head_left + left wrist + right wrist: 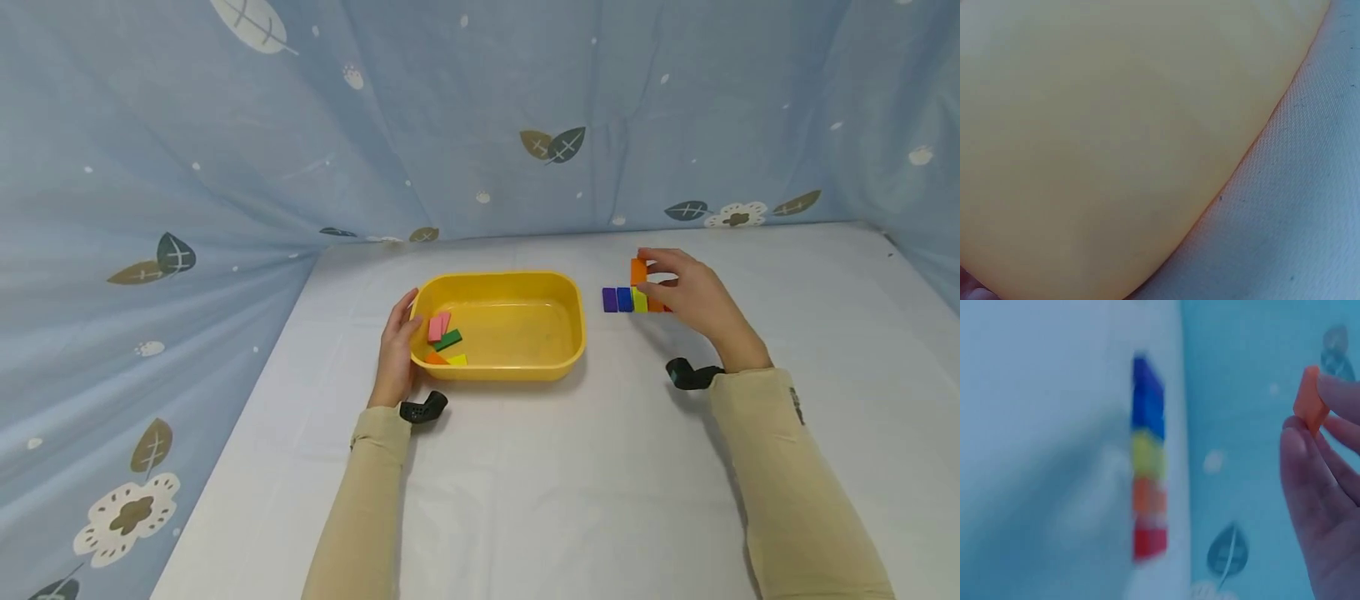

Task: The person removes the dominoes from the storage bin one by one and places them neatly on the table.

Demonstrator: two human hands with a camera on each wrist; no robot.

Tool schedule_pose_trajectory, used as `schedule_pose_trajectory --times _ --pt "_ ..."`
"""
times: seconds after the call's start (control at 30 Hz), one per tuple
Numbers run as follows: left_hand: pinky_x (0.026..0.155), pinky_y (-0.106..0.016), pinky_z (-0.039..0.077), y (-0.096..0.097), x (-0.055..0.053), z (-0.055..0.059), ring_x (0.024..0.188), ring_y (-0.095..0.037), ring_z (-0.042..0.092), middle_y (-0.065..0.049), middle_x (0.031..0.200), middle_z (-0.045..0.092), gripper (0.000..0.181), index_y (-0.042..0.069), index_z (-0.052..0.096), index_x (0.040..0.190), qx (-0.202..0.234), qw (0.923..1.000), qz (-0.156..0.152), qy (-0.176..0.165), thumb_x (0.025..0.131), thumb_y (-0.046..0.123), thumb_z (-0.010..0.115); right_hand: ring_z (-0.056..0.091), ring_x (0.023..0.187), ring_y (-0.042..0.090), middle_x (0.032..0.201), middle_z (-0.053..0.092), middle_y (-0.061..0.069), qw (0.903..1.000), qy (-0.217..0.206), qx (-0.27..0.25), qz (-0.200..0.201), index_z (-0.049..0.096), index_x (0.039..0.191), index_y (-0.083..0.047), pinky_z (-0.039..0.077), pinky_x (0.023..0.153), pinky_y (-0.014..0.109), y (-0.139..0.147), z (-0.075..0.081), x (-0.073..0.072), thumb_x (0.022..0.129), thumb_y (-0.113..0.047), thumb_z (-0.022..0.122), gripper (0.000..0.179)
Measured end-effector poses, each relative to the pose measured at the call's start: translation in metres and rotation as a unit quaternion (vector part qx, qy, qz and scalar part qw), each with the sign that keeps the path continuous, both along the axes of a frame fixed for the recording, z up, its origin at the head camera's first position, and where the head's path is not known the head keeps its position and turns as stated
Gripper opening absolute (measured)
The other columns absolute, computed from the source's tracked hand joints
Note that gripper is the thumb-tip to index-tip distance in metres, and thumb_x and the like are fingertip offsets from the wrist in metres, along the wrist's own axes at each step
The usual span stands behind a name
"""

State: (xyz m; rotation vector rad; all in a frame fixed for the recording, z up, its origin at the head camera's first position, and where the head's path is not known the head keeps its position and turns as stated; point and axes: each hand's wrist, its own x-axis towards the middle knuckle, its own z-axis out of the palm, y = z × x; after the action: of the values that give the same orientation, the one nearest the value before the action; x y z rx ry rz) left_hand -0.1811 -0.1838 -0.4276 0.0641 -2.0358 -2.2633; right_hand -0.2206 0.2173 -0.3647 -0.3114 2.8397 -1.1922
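Observation:
My right hand [693, 296] pinches an orange block [638, 272] between thumb and fingertips, above a row of blocks. From left to right the row runs purple [610, 300], blue [625, 300], yellow [640, 302], orange [656, 305] and red [668, 308], the last partly hidden by the hand. In the right wrist view the held block stands apart from the blurred row. My left hand [395, 354] grips the left end of a yellow plastic tub [498, 373], thumb over its rim. The tub's wall [1122, 137] fills most of the left wrist view.
Inside the tub's left end lie pink blocks [436, 327], a green block [448, 340], an orange block [435, 359] and a yellow block [457, 360]. A white cloth [540, 492] covers the table. Blue leaf-patterned fabric [450, 108] hangs behind and at the sides.

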Motion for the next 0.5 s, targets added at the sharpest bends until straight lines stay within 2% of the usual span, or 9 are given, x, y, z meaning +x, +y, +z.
schedule_pose_trajectory --times 0.23,0.5 --pt "0.099 -0.032 0.035 -0.001 -0.002 0.0 0.12 -0.019 0.04 0.0 0.135 0.038 0.042 0.023 0.037 0.135 0.017 0.9998 -0.002 0.007 0.093 0.019 0.042 0.036 0.115 0.036 0.133 0.037 0.015 0.9988 -0.036 0.033 -0.001 0.026 0.141 -0.02 0.035 0.087 0.058 0.048 -0.021 -0.007 0.089 -0.032 0.051 0.059" --pt "0.097 -0.032 0.036 0.002 0.0 -0.001 0.121 -0.015 0.039 0.008 0.136 0.037 0.04 0.029 0.04 0.133 0.011 0.9999 0.007 -0.01 0.094 0.021 0.041 0.034 0.115 0.037 0.132 0.038 0.016 0.9968 -0.066 0.043 0.005 0.028 0.141 -0.016 0.031 0.088 0.06 0.081 -0.037 -0.015 0.088 -0.036 0.051 0.06"
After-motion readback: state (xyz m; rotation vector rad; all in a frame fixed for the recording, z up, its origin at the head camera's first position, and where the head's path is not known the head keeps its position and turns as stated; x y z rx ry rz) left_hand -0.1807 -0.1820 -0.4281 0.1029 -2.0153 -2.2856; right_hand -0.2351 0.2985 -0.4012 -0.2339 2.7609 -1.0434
